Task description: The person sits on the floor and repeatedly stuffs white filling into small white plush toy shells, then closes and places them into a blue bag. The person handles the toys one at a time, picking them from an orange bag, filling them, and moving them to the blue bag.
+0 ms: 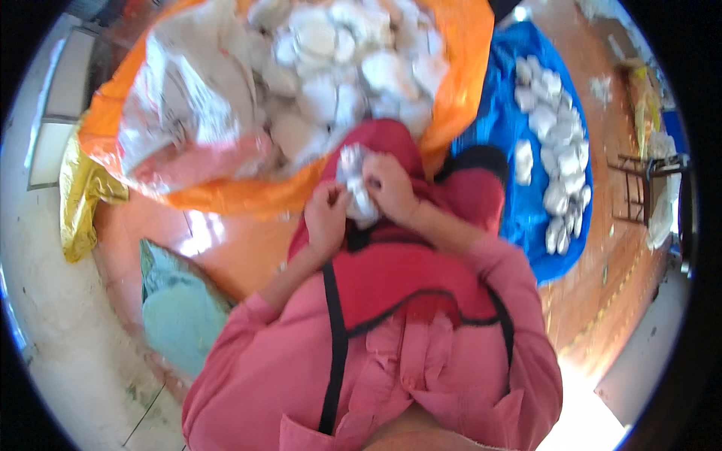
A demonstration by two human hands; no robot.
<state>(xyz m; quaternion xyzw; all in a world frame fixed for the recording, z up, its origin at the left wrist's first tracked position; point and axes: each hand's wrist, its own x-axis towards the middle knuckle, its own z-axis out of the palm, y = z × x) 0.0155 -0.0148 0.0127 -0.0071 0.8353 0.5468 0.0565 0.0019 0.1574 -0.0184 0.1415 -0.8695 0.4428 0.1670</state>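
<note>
Over my lap, both hands are at a small white soft-looking piece [362, 201], rounded and lumpy, perhaps cloth or plush; its exact kind cannot be made out. My left hand [326, 222] pinches its left side with thumb and forefinger. From the right, my right hand [391, 188] grips it with curled fingers. The part between the fingertips is hidden. In front of my knees lies a large open orange bag [470, 64] with a pale plastic liner, heaped with white pieces [320, 83]. To the right, similar smaller white lumps [560, 150] lie on a blue sheet or bag [515, 225].
A red apron [406, 278] covers my lap. At the left are a pale green bag [180, 319] and a yellow bag [79, 199] by the wall. A dark metal-framed stand [635, 184] is on the tiled floor at the far right.
</note>
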